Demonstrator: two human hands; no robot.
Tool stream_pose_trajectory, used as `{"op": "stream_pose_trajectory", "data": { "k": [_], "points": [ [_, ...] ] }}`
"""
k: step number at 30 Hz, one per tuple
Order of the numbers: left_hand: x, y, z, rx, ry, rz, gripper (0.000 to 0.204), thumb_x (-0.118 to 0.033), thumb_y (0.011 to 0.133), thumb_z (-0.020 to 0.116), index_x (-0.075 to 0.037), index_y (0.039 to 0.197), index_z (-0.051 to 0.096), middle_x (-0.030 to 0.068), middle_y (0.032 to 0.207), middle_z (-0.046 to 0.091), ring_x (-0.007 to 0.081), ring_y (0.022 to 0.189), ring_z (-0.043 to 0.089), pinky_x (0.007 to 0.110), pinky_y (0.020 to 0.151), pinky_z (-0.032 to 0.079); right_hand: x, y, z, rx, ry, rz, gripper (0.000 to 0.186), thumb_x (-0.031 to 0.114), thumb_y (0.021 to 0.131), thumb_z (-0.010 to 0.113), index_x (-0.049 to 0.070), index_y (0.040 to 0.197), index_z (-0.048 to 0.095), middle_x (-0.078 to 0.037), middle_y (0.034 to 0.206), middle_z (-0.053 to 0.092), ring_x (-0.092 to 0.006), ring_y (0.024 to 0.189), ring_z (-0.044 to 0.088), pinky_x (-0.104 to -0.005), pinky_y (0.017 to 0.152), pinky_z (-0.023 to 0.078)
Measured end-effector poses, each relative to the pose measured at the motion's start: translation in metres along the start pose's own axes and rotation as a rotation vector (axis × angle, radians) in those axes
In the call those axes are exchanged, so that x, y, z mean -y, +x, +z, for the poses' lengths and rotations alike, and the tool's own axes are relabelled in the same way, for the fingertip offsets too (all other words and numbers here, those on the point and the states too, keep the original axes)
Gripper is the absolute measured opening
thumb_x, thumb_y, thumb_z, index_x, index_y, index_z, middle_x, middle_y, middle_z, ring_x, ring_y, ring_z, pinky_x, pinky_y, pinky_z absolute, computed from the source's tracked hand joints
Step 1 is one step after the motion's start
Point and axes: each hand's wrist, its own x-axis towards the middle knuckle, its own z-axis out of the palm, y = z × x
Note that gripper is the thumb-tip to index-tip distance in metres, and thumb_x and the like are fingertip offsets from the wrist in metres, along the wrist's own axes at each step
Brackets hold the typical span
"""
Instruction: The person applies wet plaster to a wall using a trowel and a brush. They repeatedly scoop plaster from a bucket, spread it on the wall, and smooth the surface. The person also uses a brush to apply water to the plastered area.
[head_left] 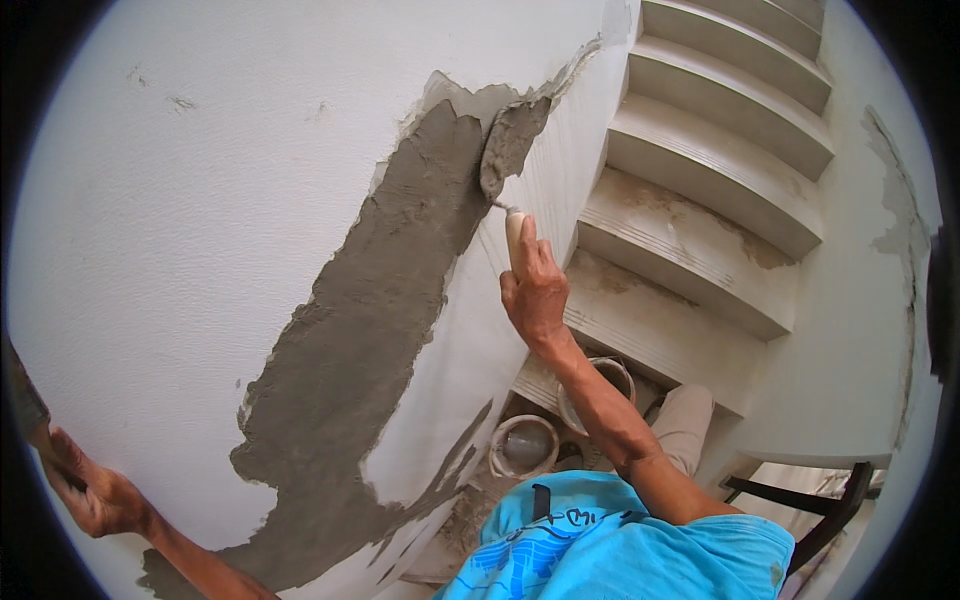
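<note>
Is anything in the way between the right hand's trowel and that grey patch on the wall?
Nothing visible is. The right hand grips the trowel, whose blade already overlaps the patch's upper end; the stairs lie off to the right.

Dark lettering [578, 518] stands on the bright blue shirt [690, 556], too creased to read.

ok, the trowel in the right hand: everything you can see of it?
The trowel has a blade coated in grey, wet-looking mortar, a thin metal-looking neck and a pale handle, possibly wood, gripped by the right hand. It points up the picture, blade over the upper right part of the grey patch on the wall. Whether the blade presses the wall is unclear.
</note>
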Motion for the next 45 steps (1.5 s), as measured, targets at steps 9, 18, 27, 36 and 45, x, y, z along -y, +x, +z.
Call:
{"op": "stream_pose_trajectory", "data": {
  "k": [9, 18, 27, 36, 45],
  "points": [
    [-0.009, 0.006, 0.002, 0.016, -0.129, 0.068, 0.022, -0.007, 0.097, 0.061, 0.001, 0.116, 0.069, 0.0172, 0.125, 0.066, 0.0221, 0.115, 0.065, 0.037, 0.101, 0.053, -0.023, -0.019, -0.043, 0.011, 0.295, 0.003, 0.075, -0.001, 0.068, 0.064, 0.002, 0.141, 0.048, -0.022, 0.103, 0.063, -0.0386, 0.089, 0.065, -0.0441, 0.080, 0.052],
    [-0.014, 0.003, 0.004, -0.007, 0.013, -0.100, 0.026, -0.014, 0.097, 0.064, 0.003, 0.115, 0.069, 0.0169, 0.123, 0.067, 0.0217, 0.112, 0.066, 0.035, 0.099, 0.053, -0.045, 0.024, -0.021, -0.029, 0.233, 0.020, 0.074, 0.000, 0.067, 0.063, 0.000, 0.139, 0.050, -0.021, 0.095, 0.062, -0.0352, 0.082, 0.063, -0.0440, 0.076, 0.051],
    [-0.011, 0.001, 0.002, -0.004, -0.011, -0.021, 0.024, -0.011, 0.097, 0.063, 0.002, 0.117, 0.068, 0.0161, 0.124, 0.067, 0.0219, 0.113, 0.066, 0.036, 0.101, 0.053, -0.032, 0.002, -0.035, -0.042, 0.390, -0.023, 0.075, 0.000, 0.065, 0.063, 0.002, 0.139, 0.051, -0.020, 0.094, 0.063, -0.0340, 0.084, 0.065, -0.0426, 0.078, 0.053],
    [-0.022, 0.005, 0.003, -0.034, 0.018, -0.134, 0.022, -0.007, 0.095, 0.065, 0.004, 0.113, 0.070, 0.0155, 0.118, 0.070, 0.0211, 0.108, 0.068, 0.036, 0.095, 0.055, -0.008, 0.017, 0.011, -0.091, 0.103, -0.033, 0.089, -0.003, 0.066, 0.068, 0.006, 0.149, 0.037, -0.019, 0.099, 0.055, -0.0357, 0.079, 0.063, -0.0442, 0.069, 0.053],
    [-0.011, 0.004, 0.001, -0.004, -0.009, -0.005, 0.020, -0.003, 0.096, 0.061, 0.002, 0.113, 0.071, 0.0163, 0.121, 0.069, 0.0243, 0.112, 0.067, 0.040, 0.097, 0.055, -0.003, -0.019, -0.020, 0.113, 0.131, -0.059, 0.091, -0.006, 0.064, 0.066, 0.004, 0.149, 0.035, -0.018, 0.098, 0.055, -0.0345, 0.082, 0.063, -0.0430, 0.069, 0.054]
  ]
}}
